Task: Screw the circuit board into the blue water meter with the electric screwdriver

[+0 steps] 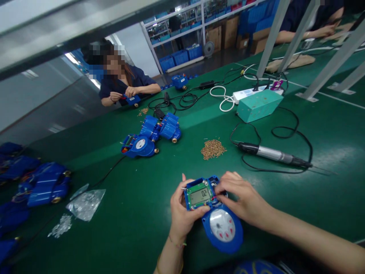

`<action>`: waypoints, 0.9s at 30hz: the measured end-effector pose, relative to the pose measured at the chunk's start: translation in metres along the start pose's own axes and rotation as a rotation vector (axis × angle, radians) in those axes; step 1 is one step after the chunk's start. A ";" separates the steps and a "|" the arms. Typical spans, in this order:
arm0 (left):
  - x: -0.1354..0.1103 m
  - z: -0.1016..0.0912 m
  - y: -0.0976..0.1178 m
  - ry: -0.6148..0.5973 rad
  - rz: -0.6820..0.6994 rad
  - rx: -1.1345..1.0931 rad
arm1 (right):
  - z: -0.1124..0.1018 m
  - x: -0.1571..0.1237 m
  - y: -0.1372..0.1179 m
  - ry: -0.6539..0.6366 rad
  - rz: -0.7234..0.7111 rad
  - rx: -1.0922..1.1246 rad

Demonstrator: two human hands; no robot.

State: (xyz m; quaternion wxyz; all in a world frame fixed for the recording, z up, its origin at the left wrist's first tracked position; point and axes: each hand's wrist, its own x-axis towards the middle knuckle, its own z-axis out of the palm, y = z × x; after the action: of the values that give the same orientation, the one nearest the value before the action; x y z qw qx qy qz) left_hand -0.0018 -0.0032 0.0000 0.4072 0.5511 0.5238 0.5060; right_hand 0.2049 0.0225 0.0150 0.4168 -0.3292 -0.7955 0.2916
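Note:
A blue water meter with a round dial lies at the front of the bench, its upper housing uncovered. Inside that housing sits a green circuit board with a lit-up grey display. My left hand grips the housing from the left, thumb on its lower edge. At the compartment beside the board, the fingers of my right hand are pinched together near a red wire; whether they hold the wire is hidden. A heap of small brass-coloured screws lies beyond the meter.
An electric screwdriver with its cord lies at right, before a teal box and a power strip. Several blue meters stand mid-bench and at left, near a plastic bag. A co-worker handles another meter across the bench.

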 end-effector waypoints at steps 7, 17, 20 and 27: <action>-0.002 0.003 0.003 -0.001 0.001 -0.012 | -0.002 -0.004 0.002 -0.069 -0.181 -0.066; -0.001 0.002 0.003 -0.021 0.005 -0.027 | -0.019 -0.003 -0.001 -0.384 -0.229 -0.105; -0.002 0.002 0.004 -0.001 -0.004 -0.020 | -0.019 -0.002 -0.001 -0.323 -0.231 -0.108; -0.001 0.003 0.001 -0.001 0.044 0.014 | -0.005 -0.004 0.005 -0.237 -0.196 -0.056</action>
State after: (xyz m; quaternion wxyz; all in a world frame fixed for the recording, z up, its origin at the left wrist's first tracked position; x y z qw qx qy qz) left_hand 0.0012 -0.0044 0.0009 0.3923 0.5657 0.5149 0.5108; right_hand 0.2121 0.0233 0.0122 0.3369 -0.2249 -0.8753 0.2642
